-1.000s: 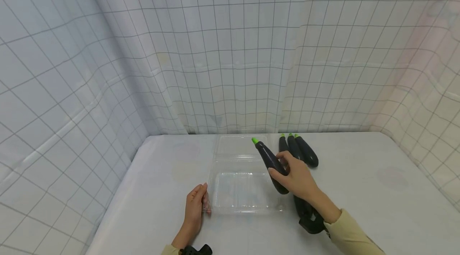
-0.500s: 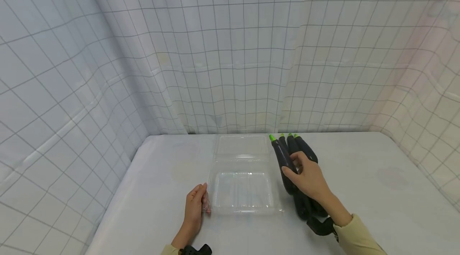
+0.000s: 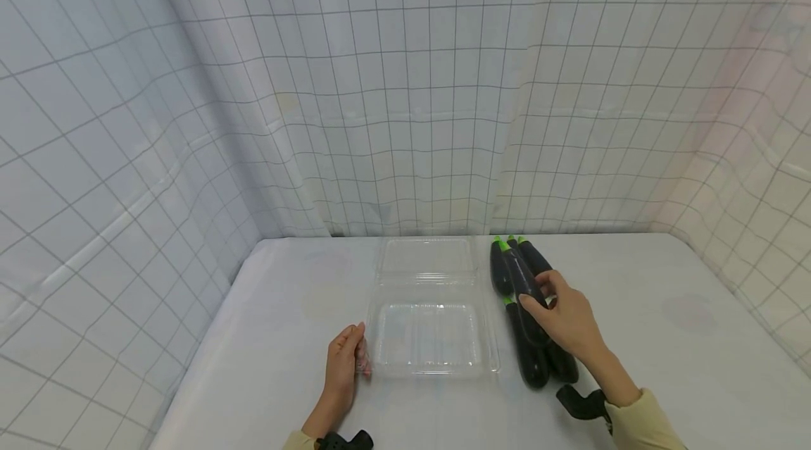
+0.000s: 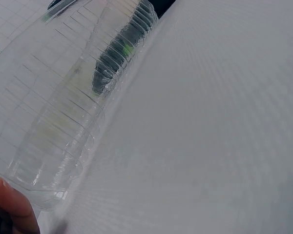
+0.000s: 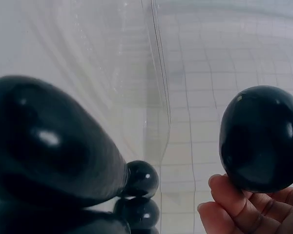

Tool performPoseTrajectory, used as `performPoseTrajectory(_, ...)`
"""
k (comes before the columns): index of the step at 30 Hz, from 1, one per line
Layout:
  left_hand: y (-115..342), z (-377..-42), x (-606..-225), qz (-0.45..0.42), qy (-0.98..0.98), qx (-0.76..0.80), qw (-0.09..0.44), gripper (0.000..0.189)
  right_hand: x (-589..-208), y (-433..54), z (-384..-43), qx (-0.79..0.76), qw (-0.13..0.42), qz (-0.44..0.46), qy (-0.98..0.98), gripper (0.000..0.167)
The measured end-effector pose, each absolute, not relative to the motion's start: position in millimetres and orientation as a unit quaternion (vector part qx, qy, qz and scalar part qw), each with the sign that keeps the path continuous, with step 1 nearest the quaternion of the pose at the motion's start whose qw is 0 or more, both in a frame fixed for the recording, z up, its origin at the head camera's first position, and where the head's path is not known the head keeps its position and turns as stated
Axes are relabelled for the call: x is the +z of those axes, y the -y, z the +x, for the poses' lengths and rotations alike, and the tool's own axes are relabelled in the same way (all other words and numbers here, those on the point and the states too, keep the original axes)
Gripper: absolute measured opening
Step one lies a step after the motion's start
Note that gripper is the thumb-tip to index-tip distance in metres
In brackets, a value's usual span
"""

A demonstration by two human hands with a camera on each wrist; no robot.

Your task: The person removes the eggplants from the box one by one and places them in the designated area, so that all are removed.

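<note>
In the head view my right hand (image 3: 573,320) grips a glossy dark eggplant (image 3: 524,281) with a green stem, close over several other eggplants (image 3: 529,362) right of the clear plastic container. The right wrist view shows the held eggplant's (image 5: 263,139) rounded end in my fingers (image 5: 239,204), above the level of the lying ones (image 5: 49,141). My left hand (image 3: 342,365) pinches the left edge of the clear, hinged container (image 3: 427,341), which lies with its lid (image 3: 427,256) folded back. From the left wrist, my thumb (image 4: 14,204) shows at the container's corner (image 4: 44,195).
A white table (image 3: 633,337) carries everything. White grid-patterned curtains (image 3: 405,119) hang behind it and along both sides. A black wrist camera (image 3: 583,404) sits on the right wrist, low beside the eggplants.
My right hand has carried the eggplant rightward, from above the container's right edge to over the other eggplants. The left hand and container have stayed in place.
</note>
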State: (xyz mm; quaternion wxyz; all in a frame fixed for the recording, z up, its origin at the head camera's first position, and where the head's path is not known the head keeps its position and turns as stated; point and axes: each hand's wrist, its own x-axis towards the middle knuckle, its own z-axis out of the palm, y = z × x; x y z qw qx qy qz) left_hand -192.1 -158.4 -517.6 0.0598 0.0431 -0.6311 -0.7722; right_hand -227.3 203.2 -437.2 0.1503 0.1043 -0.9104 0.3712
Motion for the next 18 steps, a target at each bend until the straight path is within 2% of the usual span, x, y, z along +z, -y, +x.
performPoseTrajectory(9,158.9,-192.0,-517.4,0.046,0.636,-0.769,0.056,0.043,-442.1,-219.2,-225.9,0.352,0.121,0.091,0.924,0.039)
performPoseTrajectory(18,158.4,-192.1,-517.2,0.043,0.637,-0.767,0.057,0.044,-438.4,-240.2,-221.9,0.313,0.057,0.073,0.945,0.047)
